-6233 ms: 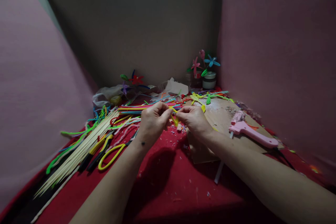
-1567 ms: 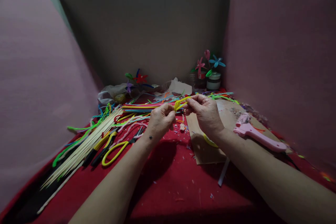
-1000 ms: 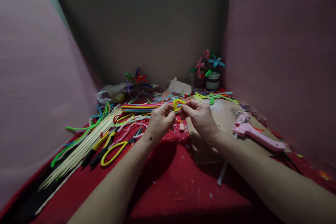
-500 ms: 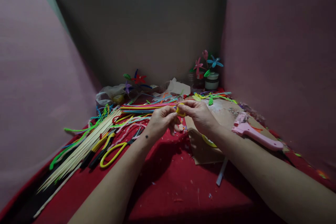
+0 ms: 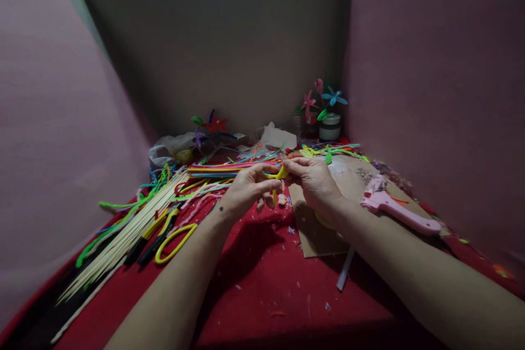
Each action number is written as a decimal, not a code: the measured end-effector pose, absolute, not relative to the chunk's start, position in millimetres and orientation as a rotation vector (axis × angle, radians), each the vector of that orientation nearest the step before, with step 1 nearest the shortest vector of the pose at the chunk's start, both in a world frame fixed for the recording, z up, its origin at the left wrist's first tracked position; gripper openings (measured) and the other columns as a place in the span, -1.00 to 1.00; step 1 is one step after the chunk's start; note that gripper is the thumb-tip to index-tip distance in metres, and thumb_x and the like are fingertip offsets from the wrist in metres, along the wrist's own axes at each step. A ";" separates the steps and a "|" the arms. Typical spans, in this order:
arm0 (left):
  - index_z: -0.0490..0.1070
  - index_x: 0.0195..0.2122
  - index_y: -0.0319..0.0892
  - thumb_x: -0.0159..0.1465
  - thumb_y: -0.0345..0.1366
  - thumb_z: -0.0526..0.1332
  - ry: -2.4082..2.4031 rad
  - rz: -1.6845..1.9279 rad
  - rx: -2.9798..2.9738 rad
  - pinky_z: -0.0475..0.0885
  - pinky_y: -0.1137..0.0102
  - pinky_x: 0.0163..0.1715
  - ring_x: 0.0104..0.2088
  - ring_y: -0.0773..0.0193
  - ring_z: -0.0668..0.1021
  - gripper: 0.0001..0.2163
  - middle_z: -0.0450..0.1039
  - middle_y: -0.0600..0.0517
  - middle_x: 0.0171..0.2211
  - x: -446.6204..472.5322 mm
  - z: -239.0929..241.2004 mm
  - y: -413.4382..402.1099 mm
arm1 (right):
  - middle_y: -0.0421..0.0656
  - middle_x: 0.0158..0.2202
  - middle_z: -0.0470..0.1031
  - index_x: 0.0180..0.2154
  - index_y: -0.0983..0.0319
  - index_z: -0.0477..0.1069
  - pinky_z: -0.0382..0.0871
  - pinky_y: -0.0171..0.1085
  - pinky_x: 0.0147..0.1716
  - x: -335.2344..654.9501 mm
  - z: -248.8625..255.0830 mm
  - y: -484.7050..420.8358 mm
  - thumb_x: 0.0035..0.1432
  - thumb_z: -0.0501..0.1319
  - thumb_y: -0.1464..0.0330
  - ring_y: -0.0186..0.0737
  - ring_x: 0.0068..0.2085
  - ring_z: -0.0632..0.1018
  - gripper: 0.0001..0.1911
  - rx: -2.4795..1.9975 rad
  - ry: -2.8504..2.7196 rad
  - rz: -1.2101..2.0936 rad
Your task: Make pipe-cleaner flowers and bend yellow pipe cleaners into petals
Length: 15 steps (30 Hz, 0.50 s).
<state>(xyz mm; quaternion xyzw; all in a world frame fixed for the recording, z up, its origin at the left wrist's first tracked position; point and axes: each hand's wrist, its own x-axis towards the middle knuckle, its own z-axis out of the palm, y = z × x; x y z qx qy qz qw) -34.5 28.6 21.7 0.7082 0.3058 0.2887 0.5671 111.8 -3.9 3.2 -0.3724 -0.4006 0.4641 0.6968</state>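
Between my two hands, over the middle of the red cloth, is a bent yellow pipe cleaner (image 5: 280, 174). The fingertips of my right hand (image 5: 312, 179) pinch its upper end. My left hand (image 5: 249, 187) grips it from the other side with thumb and fingers, and one strand hangs down by the left fingertips. Behind my left hand lies a bundle of coloured pipe cleaners (image 5: 213, 169). Under my right forearm a piece of cardboard (image 5: 314, 232) is partly hidden, along with something yellow and round on it.
Left of my arm lie thin wooden sticks (image 5: 127, 235), black-and-yellow pliers (image 5: 158, 235) and a yellow scissor handle (image 5: 176, 243). On the right rest a pink glue gun (image 5: 402, 213) and a clear glue stick (image 5: 345, 269). Pipe-cleaner flowers (image 5: 322, 99) and a jar (image 5: 330, 128) stand behind.
The yellow pipe cleaner was a compact loop between my fingertips; now it shows longer, with a strand hanging down. My left fingers have spread a little around it.
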 end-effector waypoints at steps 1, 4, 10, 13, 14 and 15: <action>0.32 -0.19 -0.24 0.06 -0.30 0.26 0.714 0.687 1.666 0.23 0.59 -0.81 -0.72 0.42 0.43 -0.71 0.43 0.10 -0.59 -33.5 21.3 27.7 | -0.20 -0.60 0.45 -0.56 0.32 0.44 0.31 -0.37 -0.56 111.2 3.0 -3.8 -0.16 0.33 0.31 -0.39 -0.59 0.42 -0.82 -0.816 -0.887 1.049; 0.32 -0.24 -0.27 0.06 -0.30 0.25 0.740 0.734 1.640 0.20 0.59 -0.83 -0.74 0.45 0.39 -0.74 0.43 0.08 -0.58 -31.8 19.0 26.6 | -0.20 -0.59 0.46 -0.56 0.32 0.45 0.32 -0.36 -0.53 109.5 2.2 -2.9 -0.19 0.34 0.29 -0.39 -0.57 0.43 -0.80 -0.765 -0.881 1.135; 0.27 -0.12 -0.23 0.08 -0.31 0.23 0.712 0.737 1.616 0.21 0.57 -0.84 -0.79 0.45 0.34 -0.67 0.35 0.17 -0.67 -35.5 20.2 29.1 | -0.20 -0.60 0.47 -0.55 0.31 0.47 0.32 -0.36 -0.52 108.0 0.2 -3.4 -0.19 0.34 0.28 -0.39 -0.58 0.42 -0.79 -0.806 -0.890 1.129; 0.29 -0.14 -0.24 0.07 -0.31 0.23 0.748 0.733 1.636 0.18 0.58 -0.86 -0.82 0.48 0.28 -0.69 0.30 0.20 -0.70 -37.3 24.2 29.9 | -0.19 -0.61 0.47 -0.56 0.32 0.46 0.31 -0.36 -0.54 108.2 -0.9 -4.2 -0.18 0.33 0.29 -0.40 -0.60 0.41 -0.80 -0.839 -0.888 1.071; 0.31 -0.20 -0.25 0.07 -0.31 0.23 0.761 0.726 1.640 0.18 0.58 -0.86 -0.82 0.49 0.27 -0.73 0.29 0.20 -0.71 -37.4 25.2 29.9 | -0.19 -0.61 0.47 -0.56 0.32 0.46 0.31 -0.36 -0.55 108.5 -1.0 -4.3 -0.17 0.33 0.29 -0.40 -0.60 0.41 -0.80 -0.846 -0.893 1.056; 0.32 -0.28 -0.26 0.06 -0.31 0.24 0.775 0.721 1.640 0.17 0.58 -0.86 -0.82 0.49 0.27 -0.78 0.29 0.19 -0.71 -37.4 26.0 29.7 | -0.19 -0.62 0.46 -0.56 0.33 0.46 0.31 -0.36 -0.55 109.0 -0.9 -4.3 -0.17 0.33 0.29 -0.40 -0.61 0.40 -0.80 -0.853 -0.898 1.044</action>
